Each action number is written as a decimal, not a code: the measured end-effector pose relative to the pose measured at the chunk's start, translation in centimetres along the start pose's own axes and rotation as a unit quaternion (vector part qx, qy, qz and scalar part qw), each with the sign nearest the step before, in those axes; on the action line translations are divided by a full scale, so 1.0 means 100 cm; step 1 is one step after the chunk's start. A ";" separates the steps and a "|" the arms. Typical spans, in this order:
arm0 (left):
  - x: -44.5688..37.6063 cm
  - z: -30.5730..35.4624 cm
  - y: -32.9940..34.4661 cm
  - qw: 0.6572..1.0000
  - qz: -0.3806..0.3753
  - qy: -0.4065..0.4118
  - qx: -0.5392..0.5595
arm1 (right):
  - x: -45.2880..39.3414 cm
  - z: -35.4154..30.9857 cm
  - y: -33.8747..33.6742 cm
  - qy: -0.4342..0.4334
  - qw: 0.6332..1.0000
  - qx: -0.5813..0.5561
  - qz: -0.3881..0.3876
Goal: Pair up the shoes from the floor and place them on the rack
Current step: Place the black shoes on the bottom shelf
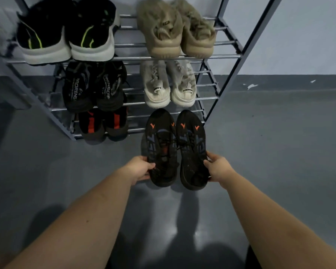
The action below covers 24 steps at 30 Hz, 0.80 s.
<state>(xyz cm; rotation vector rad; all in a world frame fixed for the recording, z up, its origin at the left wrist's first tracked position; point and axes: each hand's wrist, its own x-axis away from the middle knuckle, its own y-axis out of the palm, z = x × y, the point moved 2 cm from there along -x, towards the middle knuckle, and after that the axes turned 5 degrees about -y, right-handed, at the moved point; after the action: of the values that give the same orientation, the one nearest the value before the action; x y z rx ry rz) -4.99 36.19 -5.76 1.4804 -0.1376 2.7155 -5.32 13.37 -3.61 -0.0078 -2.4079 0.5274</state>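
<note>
Both hands reach forward toward the foot of the rack (229, 55), each holding one shoe of a dark pair. On the left, the left hand (139, 167) curls its fingers round the outer edge of the left black shoe (161, 144) near the heel, thumb on top. On the right, the right hand (218, 167) grips the outer edge of the right black shoe (192, 148) the same way. These two shoes lie side by side, touching or nearly so, toes pointing at the rack's lowest tier on its right half; whether their toes already rest on the bars or hang just above them cannot be told. Both carry small orange marks near the toe. Beside them on the lowest tier sits a black pair with red stripes (103, 123). Above that, the middle tier holds a black pair with white lettering (94, 86) on the left and a white pair (169, 84) on the right. On the top tier stand a black pair with green lines and white soles (66, 32) and a tan pair (176, 28). Grey floor (279, 152) lies under everything, with a pale wall (308, 35) behind.
</note>
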 end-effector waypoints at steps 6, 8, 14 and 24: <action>-0.031 0.025 -0.003 1.000 0.014 -0.010 -0.009 | -0.043 -0.021 -0.001 0.005 1.000 0.011 0.002; -0.044 0.036 -0.003 1.000 0.019 -0.005 -0.012 | -0.061 -0.032 0.002 0.004 1.000 0.006 0.004; -0.083 0.070 -0.010 1.000 0.029 -0.001 -0.009 | -0.119 -0.057 0.014 -0.028 0.999 0.038 -0.002; -0.156 0.111 -0.026 0.998 0.054 0.016 0.010 | -0.195 -0.079 0.021 -0.078 0.986 0.144 0.010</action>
<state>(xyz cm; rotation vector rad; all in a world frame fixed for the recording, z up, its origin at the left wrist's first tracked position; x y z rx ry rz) 12.95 37.73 -12.79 1.4765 -0.1939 2.8303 14.45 15.48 -10.75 0.1392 -2.4621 0.9111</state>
